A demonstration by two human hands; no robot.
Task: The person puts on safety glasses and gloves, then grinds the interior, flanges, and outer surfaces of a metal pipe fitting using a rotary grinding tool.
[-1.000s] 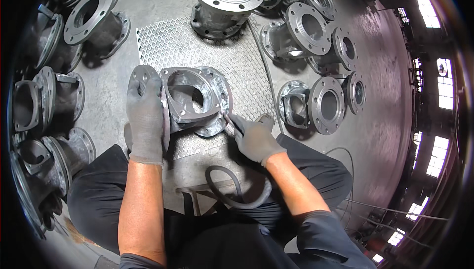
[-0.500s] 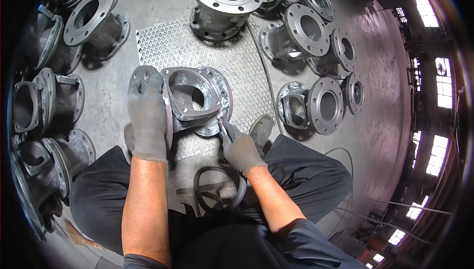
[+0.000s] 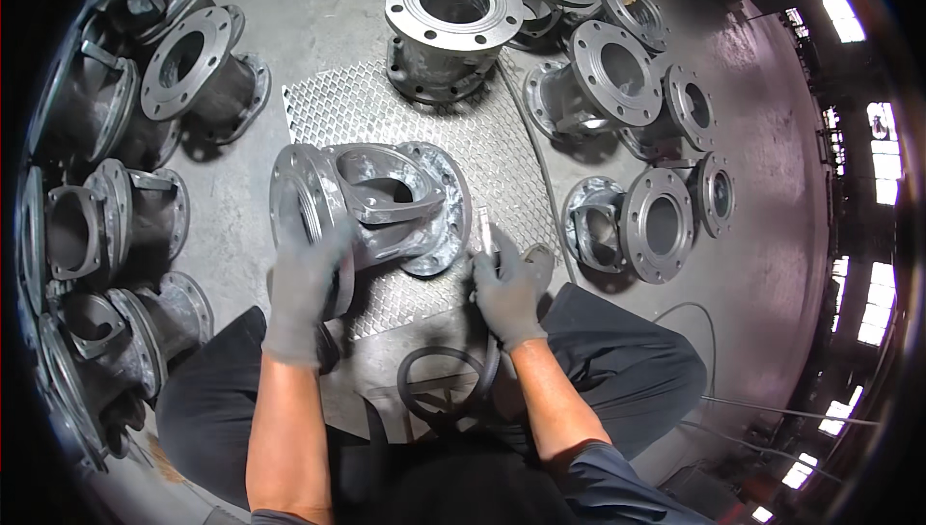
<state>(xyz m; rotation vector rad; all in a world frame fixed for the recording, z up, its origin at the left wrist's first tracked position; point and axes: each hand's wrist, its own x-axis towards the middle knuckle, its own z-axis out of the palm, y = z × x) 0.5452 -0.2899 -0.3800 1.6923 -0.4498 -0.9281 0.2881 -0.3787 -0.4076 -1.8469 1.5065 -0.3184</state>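
Observation:
A grey cast-metal flanged valve body (image 3: 391, 219) lies on its side on a diamond-patterned metal plate (image 3: 386, 311), its squarish opening facing up. My gloved left hand (image 3: 307, 284) is at the near side of its left round flange (image 3: 297, 178). Motion blurs those fingers, so I cannot tell whether they grip the rim. To the right of the casting, apart from it, my gloved right hand (image 3: 506, 298) is closed around a slim tool (image 3: 485, 228) with a pale shaft pointing away from me. A dark hose (image 3: 491, 359) runs down from that hand.
Similar flanged castings stand in groups at the left (image 3: 145, 212) and right (image 3: 658, 226). One upright casting (image 3: 449, 38) stands at the plate's far end. A dark ring-shaped loop (image 3: 405, 377) lies between my legs. Cables (image 3: 709, 351) cross the floor at the right.
The valve body has rolled, showing more of its left flange's face. My left hand has come down its near side. My right hand has drawn the tool away from the casting, to the right.

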